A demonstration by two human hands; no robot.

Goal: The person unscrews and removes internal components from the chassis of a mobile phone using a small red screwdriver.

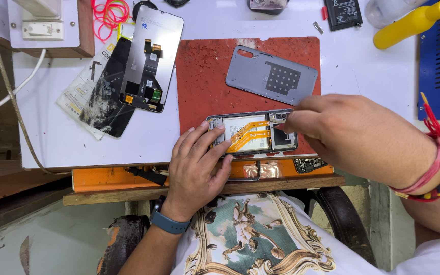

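A white worktop carries a red mat on which an opened phone lies near the front edge, its insides bared: pale battery, orange ribbon cables, dark board. The work looks well under way: the grey back cover is already off and lies apart higher on the mat, while a cracked screen and a second screen panel rest to the left. The left hand lies flat, fingers spread over the phone's near end, pinning it. The right hand reaches to the camera end, fingers drawn together at a point; whether they pinch a tool or part cannot be told, as the hand hides it. A yellow bottle and a loose battery are cut off at the top edge.
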